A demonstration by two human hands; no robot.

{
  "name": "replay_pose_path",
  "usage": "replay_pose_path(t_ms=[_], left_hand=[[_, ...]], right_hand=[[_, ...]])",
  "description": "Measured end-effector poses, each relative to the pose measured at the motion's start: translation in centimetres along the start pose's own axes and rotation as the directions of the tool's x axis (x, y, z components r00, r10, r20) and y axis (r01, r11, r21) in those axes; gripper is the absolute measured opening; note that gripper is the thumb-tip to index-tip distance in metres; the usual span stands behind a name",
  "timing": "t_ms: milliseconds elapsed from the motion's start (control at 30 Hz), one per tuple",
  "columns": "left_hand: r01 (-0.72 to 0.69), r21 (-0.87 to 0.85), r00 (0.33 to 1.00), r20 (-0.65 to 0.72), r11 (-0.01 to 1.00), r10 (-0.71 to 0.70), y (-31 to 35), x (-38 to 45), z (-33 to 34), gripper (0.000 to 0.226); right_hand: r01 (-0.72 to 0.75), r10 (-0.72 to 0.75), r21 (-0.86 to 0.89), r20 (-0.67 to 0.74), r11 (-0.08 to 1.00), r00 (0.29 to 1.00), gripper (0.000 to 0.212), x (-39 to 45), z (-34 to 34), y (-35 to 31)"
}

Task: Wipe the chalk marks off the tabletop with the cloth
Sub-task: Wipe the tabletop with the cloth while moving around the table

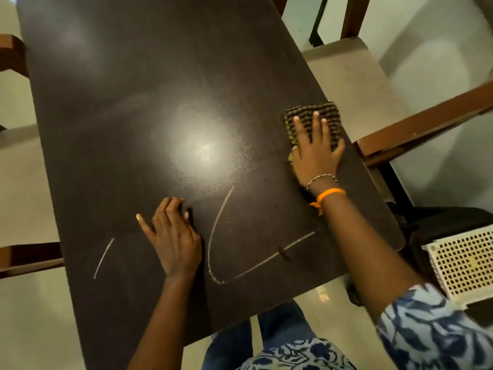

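Note:
A dark brown tabletop (133,102) fills most of the view. My right hand (316,153) lies flat, fingers spread, pressing a yellow-and-black striped cloth (326,112) onto the table near its right edge. My left hand (173,236) rests on the table near the front, fingers loosely curled, holding nothing. A long curved chalk line (217,231) runs between my hands and bends right along a straight stroke (266,263). A short chalk stroke (103,259) lies left of my left hand. Faint smears surround the light glare (200,148).
Wooden chair frames stand at the right (426,121) and at the left (26,259). A white perforated basket (464,263) sits on the floor at the lower right. Pale tiled floor (360,84) surrounds the table.

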State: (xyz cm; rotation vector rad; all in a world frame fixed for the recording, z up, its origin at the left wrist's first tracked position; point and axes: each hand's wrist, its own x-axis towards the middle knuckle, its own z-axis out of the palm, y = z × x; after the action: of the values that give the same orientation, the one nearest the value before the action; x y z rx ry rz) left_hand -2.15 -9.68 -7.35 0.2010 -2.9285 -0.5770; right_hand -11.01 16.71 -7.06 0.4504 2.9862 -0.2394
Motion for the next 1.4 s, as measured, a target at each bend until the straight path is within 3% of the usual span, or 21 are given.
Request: replay_pose_path(t_ms=[100, 200, 267, 333, 433, 533, 633, 767, 900, 967, 1067, 1167, 1233, 1267, 1333, 1400], left_hand=[[-0.023, 0.006, 1.0, -0.013, 1.0, 0.023, -0.6, 0.0, -0.2, 0.023], [-0.016, -0.003, 1.0, -0.009, 1.0, 0.016, -0.9, 0.2, 0.0, 0.023], [-0.011, -0.015, 1.0, -0.008, 1.0, 0.01, -1.1, 0.1, -0.1, 0.025], [-0.014, -0.018, 1.0, -0.01, 1.0, 0.014, -1.1, 0.1, -0.2, 0.025], [-0.038, -0.029, 0.999, -0.001, 0.999, 0.038, -1.2, 0.1, -0.3, 0.022], [-0.048, -0.038, 0.999, -0.015, 0.998, 0.048, -1.4, 0.2, -0.2, 0.022], [-0.057, -0.062, 0.998, -0.032, 0.996, 0.055, -1.4, 0.3, -0.3, 0.023], [-0.062, -0.139, 0.996, -0.078, 0.988, 0.052, -1.5, 0.0, -0.9, 0.027], [-0.018, -0.187, 0.992, -0.125, 0.982, -0.006, -3.9, -1.1, -2.9, 0.034], [-0.006, -0.183, 0.989, -0.148, 0.983, -0.021, -6.4, -2.3, -4.2, 0.037], [0.034, -0.126, 0.988, -0.148, 0.991, -0.053, -9.9, -4.0, -6.0, 0.036], [0.097, -0.095, 0.982, -0.15, 0.991, -0.111, -12.6, -5.1, -7.3, 0.037], [0.104, -0.092, 0.979, -0.165, 0.99, -0.119, -13.9, -5.4, -7.8, 0.039], [0.111, -0.094, 0.978, -0.168, 0.989, -0.126, -14.2, -5.3, -7.8, 0.041], [0.184, -0.106, 0.964, -0.174, 0.977, -0.201, -15.2, -5.3, -8.0, 0.045], [0.277, -0.107, 0.941, -0.172, 0.955, -0.292, -16.6, -5.5, -8.1, 0.046]], right_hand=[[0.226, -0.227, 0.033, 0.038, 0.974, 0.973, 0.069, -6.0, 1.7, -7.1], [0.487, -0.494, 0.086, 0.157, 0.869, 0.855, 0.069, -11.3, 3.0, -12.5], [0.592, -0.601, 0.106, 0.177, 0.799, 0.779, 0.067, -12.5, 3.1, -12.0], [0.633, -0.641, 0.098, 0.133, 0.768, 0.756, 0.066, -11.6, 2.4, -9.3], [0.506, -0.502, -0.028, 0.092, 0.862, 0.86, 0.065, -8.0, 1.3, -3.3], [0.186, -0.184, -0.037, 0.037, 0.982, 0.982, 0.065, -4.4, -0.2, 3.3], [0.003, -0.003, 0.007, 0.023, 1.0, 1.0, 0.063, -2.8, -0.7, 5.5], [-0.078, 0.078, 0.005, -0.001, 0.997, 0.997, 0.067, -4.9, 0.3, -0.4], [0.192, -0.194, 0.047, 0.039, 0.98, 0.98, 0.069, -11.3, 2.9, -11.6], [0.377, -0.393, 0.132, 0.131, 0.917, 0.91, 0.066, -15.4, 4.4, -17.7], [0.589, -0.624, 0.208, 0.23, 0.781, 0.747, 0.06, -19.6, 5.2, -22.3], [0.707, -0.716, 0.114, 0.15, 0.698, 0.682, 0.068, -18.1, 4.6, -20.5], [0.675, -0.673, 0.02, 0.09, 0.738, 0.734, 0.071, -14.9, 3.7, -17.4], [0.599, -0.596, -0.025, 0.072, 0.8, 0.799, 0.07, -12.9, 3.2, -15.2], [0.377, -0.376, -0.08, 0.024, 0.923, 0.926, 0.07, -9.4, 2.2, -11.4], [0.153, -0.154, -0.04, -0.015, 0.987, 0.988, 0.07, -7.5, 1.6, -9.2]])
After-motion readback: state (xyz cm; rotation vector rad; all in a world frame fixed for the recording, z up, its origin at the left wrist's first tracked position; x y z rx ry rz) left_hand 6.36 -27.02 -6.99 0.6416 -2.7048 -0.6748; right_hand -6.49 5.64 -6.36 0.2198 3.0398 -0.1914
